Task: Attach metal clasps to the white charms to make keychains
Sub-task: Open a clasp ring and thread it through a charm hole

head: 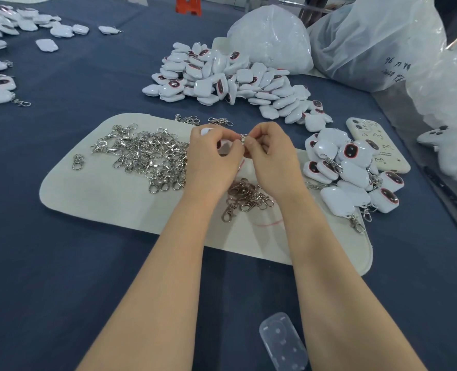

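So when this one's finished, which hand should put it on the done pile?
Probably the right hand. The done pile, charms with clasps on, lies just to its right, while the left hand sits over the loose clasps on the far side.

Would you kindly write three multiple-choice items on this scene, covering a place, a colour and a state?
1. Where does the big heap of loose metal clasps lie?
A. on the pale mat
B. inside a plastic bag
C. on the phone

2. What colour is the tablecloth?
A. red
B. dark blue
C. yellow

3. What are the hands doing?
A. resting flat and empty
B. pinching a small clasp between them
C. lifting the phone

Answers:
1 A, the heap sits on the pale mat.
2 B, the cloth is dark blue.
3 B, left hand and right hand meet at a clasp.
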`<act>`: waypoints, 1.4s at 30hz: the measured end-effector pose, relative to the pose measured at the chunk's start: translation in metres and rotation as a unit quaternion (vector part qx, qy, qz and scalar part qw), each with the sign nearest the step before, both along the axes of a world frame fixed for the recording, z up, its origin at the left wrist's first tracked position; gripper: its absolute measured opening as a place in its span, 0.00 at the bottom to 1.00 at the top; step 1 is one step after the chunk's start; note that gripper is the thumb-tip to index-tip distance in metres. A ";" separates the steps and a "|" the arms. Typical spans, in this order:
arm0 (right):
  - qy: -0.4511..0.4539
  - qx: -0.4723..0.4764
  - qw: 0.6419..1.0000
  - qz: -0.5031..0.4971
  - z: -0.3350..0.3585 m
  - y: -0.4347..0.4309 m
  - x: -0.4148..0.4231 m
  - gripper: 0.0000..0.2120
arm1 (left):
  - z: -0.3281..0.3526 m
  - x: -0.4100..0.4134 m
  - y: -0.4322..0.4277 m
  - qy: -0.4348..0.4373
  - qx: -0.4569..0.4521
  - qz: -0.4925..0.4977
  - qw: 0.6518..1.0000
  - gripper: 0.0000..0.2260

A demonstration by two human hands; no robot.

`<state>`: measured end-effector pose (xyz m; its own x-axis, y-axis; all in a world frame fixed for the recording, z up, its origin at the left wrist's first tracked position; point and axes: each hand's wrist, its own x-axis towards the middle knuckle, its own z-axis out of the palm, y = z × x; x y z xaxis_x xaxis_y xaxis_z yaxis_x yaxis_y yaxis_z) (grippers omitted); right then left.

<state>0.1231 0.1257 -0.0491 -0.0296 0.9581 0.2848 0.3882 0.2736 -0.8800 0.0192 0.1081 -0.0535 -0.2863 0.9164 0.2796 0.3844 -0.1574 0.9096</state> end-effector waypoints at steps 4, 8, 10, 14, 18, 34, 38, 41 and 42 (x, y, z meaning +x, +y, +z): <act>-0.001 -0.013 1.000 0.005 0.001 0.000 -0.001 0.11 | -0.002 -0.001 0.002 0.045 0.004 0.007 0.999 0.02; -0.009 -0.025 0.999 0.027 0.000 0.000 -0.001 0.06 | -0.004 -0.002 0.002 0.074 0.010 0.014 0.997 0.03; -0.021 -0.022 0.999 0.034 0.000 0.000 -0.001 0.05 | -0.003 -0.003 0.001 0.084 0.014 0.015 0.996 0.03; -0.038 -0.004 0.999 0.027 -0.001 0.002 0.000 0.06 | -0.002 -0.003 -0.001 0.097 0.020 0.013 0.995 0.04; -0.059 0.029 0.998 0.025 -0.001 0.000 0.000 0.06 | -0.002 -0.004 0.000 0.105 0.015 0.014 0.994 0.04; -0.034 0.060 0.997 0.025 -0.002 -0.001 0.004 0.06 | 0.001 -0.005 0.002 0.082 -0.023 -0.043 0.995 0.06; -0.037 0.043 0.998 0.038 -0.001 -0.002 0.005 0.07 | 0.000 -0.006 0.000 0.103 -0.007 -0.018 0.994 0.05; -0.045 0.044 0.996 0.065 0.001 -0.004 0.003 0.07 | -0.002 -0.007 0.001 0.100 -0.017 -0.008 0.995 0.05; -0.050 0.048 0.995 0.072 0.002 -0.004 0.003 0.06 | -0.002 -0.007 0.001 0.100 -0.023 -0.006 0.995 0.06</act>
